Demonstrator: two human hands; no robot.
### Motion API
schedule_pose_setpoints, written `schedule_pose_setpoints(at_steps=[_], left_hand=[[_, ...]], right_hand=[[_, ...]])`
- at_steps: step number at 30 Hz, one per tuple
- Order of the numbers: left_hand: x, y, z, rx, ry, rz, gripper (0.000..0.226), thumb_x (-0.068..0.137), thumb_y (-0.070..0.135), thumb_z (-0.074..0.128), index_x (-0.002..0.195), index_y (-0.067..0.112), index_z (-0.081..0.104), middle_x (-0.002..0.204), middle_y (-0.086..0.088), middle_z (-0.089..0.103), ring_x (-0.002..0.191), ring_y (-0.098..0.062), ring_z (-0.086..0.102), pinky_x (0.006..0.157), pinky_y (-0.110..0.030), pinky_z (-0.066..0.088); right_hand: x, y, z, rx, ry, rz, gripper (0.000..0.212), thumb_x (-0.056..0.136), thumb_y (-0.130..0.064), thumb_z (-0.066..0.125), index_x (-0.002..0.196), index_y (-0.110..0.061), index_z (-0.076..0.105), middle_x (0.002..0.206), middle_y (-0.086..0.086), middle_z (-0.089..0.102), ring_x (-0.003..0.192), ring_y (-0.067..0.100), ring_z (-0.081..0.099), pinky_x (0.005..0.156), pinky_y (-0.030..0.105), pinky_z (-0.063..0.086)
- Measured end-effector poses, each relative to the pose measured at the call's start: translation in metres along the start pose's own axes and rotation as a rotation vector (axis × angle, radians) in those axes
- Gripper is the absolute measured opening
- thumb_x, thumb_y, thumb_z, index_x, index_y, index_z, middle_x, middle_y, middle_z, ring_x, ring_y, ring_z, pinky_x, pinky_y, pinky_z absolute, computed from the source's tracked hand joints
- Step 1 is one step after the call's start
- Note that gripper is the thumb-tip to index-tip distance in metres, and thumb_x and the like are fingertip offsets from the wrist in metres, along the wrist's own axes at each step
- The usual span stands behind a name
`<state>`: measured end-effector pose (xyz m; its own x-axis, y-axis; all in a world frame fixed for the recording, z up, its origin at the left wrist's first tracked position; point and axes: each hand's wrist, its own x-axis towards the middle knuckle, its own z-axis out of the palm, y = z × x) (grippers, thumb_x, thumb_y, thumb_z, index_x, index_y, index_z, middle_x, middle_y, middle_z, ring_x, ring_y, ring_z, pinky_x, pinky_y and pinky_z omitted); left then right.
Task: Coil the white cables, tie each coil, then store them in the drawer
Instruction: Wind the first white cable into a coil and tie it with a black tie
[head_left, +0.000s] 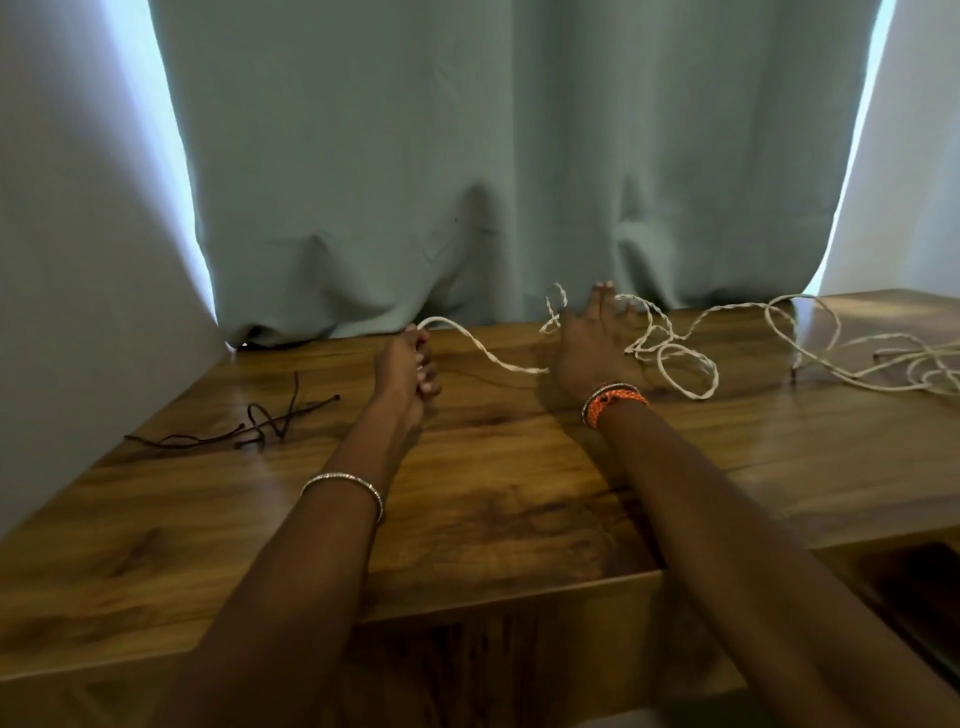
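A white twisted cable lies in loose loops on the wooden table, trailing off to the right edge. My left hand pinches one end of it, fingers curled, near the table's back. From there the cable sags across to my right hand. That hand has its fingers stretched up with cable strands looped around them. A second tangle of white cable lies at the far right. An open drawer shows at the lower right, its inside dark.
Dark brown cords lie tangled on the table's left side. A grey-green curtain hangs right behind the table, touching its back edge. White walls close in on both sides. A silver bangle and an orange bracelet are on my wrists.
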<state>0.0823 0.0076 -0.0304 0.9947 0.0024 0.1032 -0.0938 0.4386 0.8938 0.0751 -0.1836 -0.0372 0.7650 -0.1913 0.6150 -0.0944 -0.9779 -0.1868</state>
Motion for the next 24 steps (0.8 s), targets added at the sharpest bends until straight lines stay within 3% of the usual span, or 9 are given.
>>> schedule_pose_setpoints(at_steps=[2,4,6,9,12,14,16,20,24], left_hand=[[-0.007,0.001,0.006,0.046,-0.124,-0.08,0.029,0.098,0.019,0.032,0.071,0.017,0.042,0.036,0.01,0.03,0.027,-0.004,0.022,0.032,-0.011,0.016],[-0.013,0.004,0.012,0.109,-0.253,-0.147,0.032,0.098,0.023,0.032,0.067,0.018,0.04,0.036,0.008,0.03,0.026,-0.006,0.022,0.033,-0.01,0.015],[-0.017,0.007,0.014,0.146,-0.394,-0.215,0.037,0.098,0.027,0.032,0.062,0.019,0.036,0.036,0.008,0.029,0.025,-0.007,0.021,0.034,-0.008,0.015],[-0.02,0.01,0.009,0.136,-0.569,-0.286,0.041,0.098,0.029,0.031,0.058,0.019,0.033,0.036,0.007,0.026,0.024,-0.006,0.018,0.033,-0.008,0.011],[-0.021,0.015,0.008,0.062,-0.637,-0.292,0.046,0.099,0.028,0.029,0.055,0.02,0.037,0.036,0.008,0.027,0.024,-0.004,0.018,0.03,-0.009,0.01],[-0.018,0.023,0.007,-0.074,-0.535,-0.233,0.043,0.1,0.026,0.026,0.059,0.019,0.037,0.035,0.009,0.027,0.024,-0.002,0.019,0.026,-0.012,0.011],[-0.01,0.033,-0.001,-0.293,-0.354,-0.134,0.039,0.1,0.022,0.023,0.063,0.018,0.036,0.033,0.009,0.028,0.024,-0.004,0.02,0.025,-0.015,0.013],[0.007,0.041,-0.027,-0.482,-0.056,0.008,0.038,0.099,0.015,0.023,0.065,0.017,0.038,0.035,0.009,0.033,0.028,-0.005,0.026,0.033,-0.013,0.019],[0.016,0.041,-0.041,-0.372,0.038,0.067,0.038,0.101,0.023,0.024,0.069,0.02,0.044,0.037,0.01,0.039,0.033,-0.004,0.034,0.039,-0.014,0.026]], right_hand=[[0.0,-0.017,-0.008,0.607,0.044,0.004,0.049,0.076,0.002,0.057,0.125,-0.006,0.053,0.134,0.019,0.046,0.129,0.034,0.039,0.111,0.039,0.028],[-0.008,-0.041,-0.019,1.205,-0.033,0.08,0.031,0.083,0.006,0.052,0.112,-0.001,0.06,0.104,0.011,0.063,0.102,0.025,0.059,0.094,0.035,0.048],[-0.018,-0.06,-0.023,1.388,-0.113,0.068,0.019,0.089,0.002,0.049,0.097,-0.002,0.065,0.085,0.005,0.065,0.088,0.019,0.062,0.085,0.032,0.05],[-0.021,-0.062,-0.014,1.26,-0.124,-0.022,0.027,0.091,-0.006,0.049,0.071,-0.014,0.064,0.073,-0.001,0.062,0.08,0.015,0.057,0.081,0.033,0.043],[-0.021,-0.057,-0.006,1.335,-0.241,0.021,0.026,0.093,-0.016,0.046,0.078,0.002,0.057,0.074,0.013,0.054,0.072,0.021,0.052,0.069,0.033,0.041],[-0.027,-0.058,-0.005,1.38,-0.373,0.138,0.026,0.097,-0.012,0.043,0.073,-0.007,0.052,0.061,0.008,0.045,0.052,0.014,0.044,0.05,0.025,0.039],[-0.035,-0.056,-0.002,1.226,-0.433,0.134,0.029,0.099,-0.015,0.043,0.072,-0.011,0.052,0.055,0.001,0.041,0.043,0.009,0.039,0.043,0.021,0.035],[-0.039,-0.056,0.0,0.575,-0.328,-0.322,0.024,0.098,-0.019,0.045,0.086,-0.007,0.062,0.073,0.004,0.057,0.067,0.015,0.05,0.06,0.029,0.035],[-0.036,-0.057,-0.003,0.487,-0.169,-0.47,0.018,0.095,-0.017,0.049,0.098,-0.009,0.064,0.078,0.002,0.06,0.07,0.019,0.052,0.061,0.029,0.035]])
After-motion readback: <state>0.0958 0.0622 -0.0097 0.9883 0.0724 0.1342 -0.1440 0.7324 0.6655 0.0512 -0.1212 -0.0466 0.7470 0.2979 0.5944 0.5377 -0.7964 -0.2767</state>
